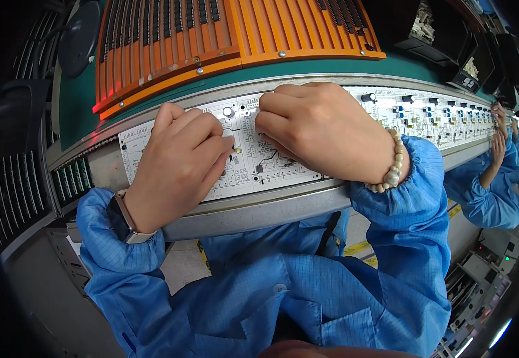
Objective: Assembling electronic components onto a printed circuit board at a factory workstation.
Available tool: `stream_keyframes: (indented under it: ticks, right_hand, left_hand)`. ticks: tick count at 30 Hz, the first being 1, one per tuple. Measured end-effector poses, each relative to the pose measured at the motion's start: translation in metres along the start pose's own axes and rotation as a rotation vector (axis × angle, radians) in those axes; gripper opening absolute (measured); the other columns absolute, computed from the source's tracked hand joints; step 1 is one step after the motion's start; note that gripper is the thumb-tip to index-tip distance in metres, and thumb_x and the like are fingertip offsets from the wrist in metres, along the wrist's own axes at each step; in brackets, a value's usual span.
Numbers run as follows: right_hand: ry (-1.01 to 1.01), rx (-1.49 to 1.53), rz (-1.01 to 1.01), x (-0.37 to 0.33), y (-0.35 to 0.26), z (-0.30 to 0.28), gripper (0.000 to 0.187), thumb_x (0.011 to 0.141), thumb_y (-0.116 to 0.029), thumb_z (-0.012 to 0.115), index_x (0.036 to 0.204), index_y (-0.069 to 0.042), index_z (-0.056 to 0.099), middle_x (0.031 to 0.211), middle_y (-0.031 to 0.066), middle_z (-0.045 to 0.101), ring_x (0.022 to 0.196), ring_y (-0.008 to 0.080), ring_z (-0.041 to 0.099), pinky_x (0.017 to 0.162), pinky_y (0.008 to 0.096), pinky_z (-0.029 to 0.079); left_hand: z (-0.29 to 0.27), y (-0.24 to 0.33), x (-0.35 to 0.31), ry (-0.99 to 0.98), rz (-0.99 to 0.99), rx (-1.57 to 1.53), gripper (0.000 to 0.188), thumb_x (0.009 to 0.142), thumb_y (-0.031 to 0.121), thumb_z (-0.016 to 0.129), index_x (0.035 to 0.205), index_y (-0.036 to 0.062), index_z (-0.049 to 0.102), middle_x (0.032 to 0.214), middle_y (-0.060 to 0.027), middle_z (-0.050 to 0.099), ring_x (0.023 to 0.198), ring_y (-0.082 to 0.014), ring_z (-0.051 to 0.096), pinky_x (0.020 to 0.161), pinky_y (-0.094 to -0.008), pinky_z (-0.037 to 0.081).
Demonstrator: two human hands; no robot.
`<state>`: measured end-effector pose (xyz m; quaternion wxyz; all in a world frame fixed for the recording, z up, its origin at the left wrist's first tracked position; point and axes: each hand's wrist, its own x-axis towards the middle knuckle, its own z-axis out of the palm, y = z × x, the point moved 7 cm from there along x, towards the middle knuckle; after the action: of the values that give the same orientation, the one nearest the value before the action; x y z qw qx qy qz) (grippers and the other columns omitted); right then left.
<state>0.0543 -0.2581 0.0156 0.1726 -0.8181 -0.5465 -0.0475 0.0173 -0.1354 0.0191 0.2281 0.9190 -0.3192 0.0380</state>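
Observation:
My left hand (179, 164) is over the white circuit board (247, 179), thumb and fingertips pinched together near a small yellowish part. What the pinch holds, if anything, is too small to make out. To its right my right hand (325, 128) is curled above the same row of boards, knuckles up. Its fingertips are tucked underneath and hidden, so I cannot see what they hold. A round silver-topped capacitor (228, 111) stands on the board between the hands. The boards lie in a metal rail track (259, 209) running left to right.
Beyond the track, orange slotted trays (283, 30) hold rows of black components on a green mat (414, 68). Boards with black and blue parts (432, 110) continue rightward, where another person's hands (498, 143) are at the track. Black bins (432, 30) stand at the back right.

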Motion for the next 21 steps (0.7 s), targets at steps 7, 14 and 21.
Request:
stream_keyframes:
  ticks: [7,14,21]
  right_hand:
    - [-0.021,-0.009,-0.002,0.001,0.0,-0.002,0.013,0.078,-0.011,0.067,0.084,-0.002,0.061,0.081,0.0074,0.058,0.079,0.0242,0.062,0.068,0.0337,0.053]
    - [-0.018,0.025,0.0,0.002,0.001,-0.005,0.016,0.077,-0.011,0.068,0.088,-0.002,0.062,0.084,0.0085,0.06,0.08,0.0255,0.063,0.068,0.0343,0.053]
    - [-0.067,0.073,0.021,-0.001,0.006,-0.008,0.015,0.076,-0.009,0.07,0.087,-0.001,0.067,0.084,0.0079,0.063,0.076,0.0251,0.064,0.067,0.0341,0.054]
  left_hand:
    - [0.001,0.009,0.005,0.024,0.041,0.097,0.019,0.071,0.003,0.075,0.087,0.0034,0.063,0.087,-0.0066,0.055,0.084,-0.0249,0.052,0.079,-0.0373,0.039]
    - [0.004,0.013,0.01,-0.084,0.062,0.197,0.014,0.074,0.004,0.072,0.084,0.0016,0.062,0.084,-0.0075,0.054,0.081,-0.0242,0.052,0.077,-0.0374,0.038]
    - [0.005,0.02,0.004,-0.188,0.101,0.168,0.015,0.082,0.004,0.063,0.095,-0.0025,0.066,0.082,-0.0074,0.053,0.076,-0.0225,0.05,0.075,-0.0361,0.038]
